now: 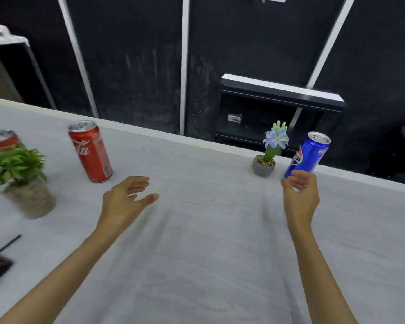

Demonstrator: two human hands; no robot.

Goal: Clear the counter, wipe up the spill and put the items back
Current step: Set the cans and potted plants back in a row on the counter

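Two hands are held above the desk (208,253): the left hand (126,197) at centre with fingers spread apart, the right hand (301,195) with fingers loosely curled on nothing, just in front of the blue can (310,155) at right. A red can (90,152) is stood at left.
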